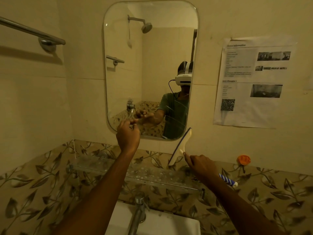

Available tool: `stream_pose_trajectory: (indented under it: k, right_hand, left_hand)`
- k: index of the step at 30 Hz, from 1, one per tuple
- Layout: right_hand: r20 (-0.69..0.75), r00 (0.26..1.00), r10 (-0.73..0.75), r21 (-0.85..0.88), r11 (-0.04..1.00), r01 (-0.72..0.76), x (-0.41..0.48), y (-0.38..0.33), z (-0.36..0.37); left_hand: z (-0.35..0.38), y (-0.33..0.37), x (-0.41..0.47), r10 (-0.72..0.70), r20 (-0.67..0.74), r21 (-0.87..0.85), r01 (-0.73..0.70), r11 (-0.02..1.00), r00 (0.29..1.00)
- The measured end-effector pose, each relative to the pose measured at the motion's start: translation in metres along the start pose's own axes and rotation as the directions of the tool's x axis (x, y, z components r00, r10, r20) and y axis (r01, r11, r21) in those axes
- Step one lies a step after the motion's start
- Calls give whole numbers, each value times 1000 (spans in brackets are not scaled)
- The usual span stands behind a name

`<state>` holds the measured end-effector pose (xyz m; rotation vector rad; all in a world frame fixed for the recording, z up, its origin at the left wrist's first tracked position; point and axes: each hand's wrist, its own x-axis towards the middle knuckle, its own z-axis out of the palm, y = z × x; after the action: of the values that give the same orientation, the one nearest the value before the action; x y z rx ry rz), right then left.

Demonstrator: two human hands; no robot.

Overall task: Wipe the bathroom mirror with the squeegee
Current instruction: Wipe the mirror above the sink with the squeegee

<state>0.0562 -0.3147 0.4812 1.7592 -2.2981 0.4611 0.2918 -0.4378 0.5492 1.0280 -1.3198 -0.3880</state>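
A tall mirror [149, 53] with rounded corners hangs on the cream tiled wall. My right hand [201, 165] grips the handle of a cream squeegee [181, 146] with a dark rubber blade. The blade stands tilted just below the mirror's lower right corner, in front of the wall. My left hand [127, 135] is raised at the mirror's lower left edge, fingers loosely curled and holding nothing. The glass reflects a person in a headset and both hands.
A glass shelf [135, 173] runs below the mirror, with a striped toothpaste tube [227, 180] at its right end. An orange hook [243, 160] and a printed sheet [254, 82] are on the right wall. A towel rail [32, 33] sits left. Tap [139, 207] and basin [152, 223] lie below.
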Motion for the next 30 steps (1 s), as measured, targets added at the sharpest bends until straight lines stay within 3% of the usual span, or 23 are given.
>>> stream_pose_trajectory:
  k: [7, 11, 16, 24, 30]
  right_hand:
    - [-112, 991, -67, 164, 983, 84, -4, -29, -23]
    - [-214, 953, -213, 73, 970, 233, 26, -67, -64]
    - [-234, 895, -379, 42, 916, 399, 67, -120, -114]
    - [-210, 842, -497, -185, 866, 465, 130, -194, -171]
    - [-211, 789, -577, -311, 805, 505, 154, -242, -192]
  left_hand:
    - [-6, 0, 14, 10, 7, -6, -10, 1000, 1000]
    - [-16, 10, 42, 51, -9, -2, -51, 999, 999]
    - [-37, 23, 91, 101, -11, 40, -101, 994, 995]
    - [-66, 42, 156, 153, 25, 133, -155, 979, 988]
    - [-78, 42, 182, 85, 41, 20, -86, 996, 996]
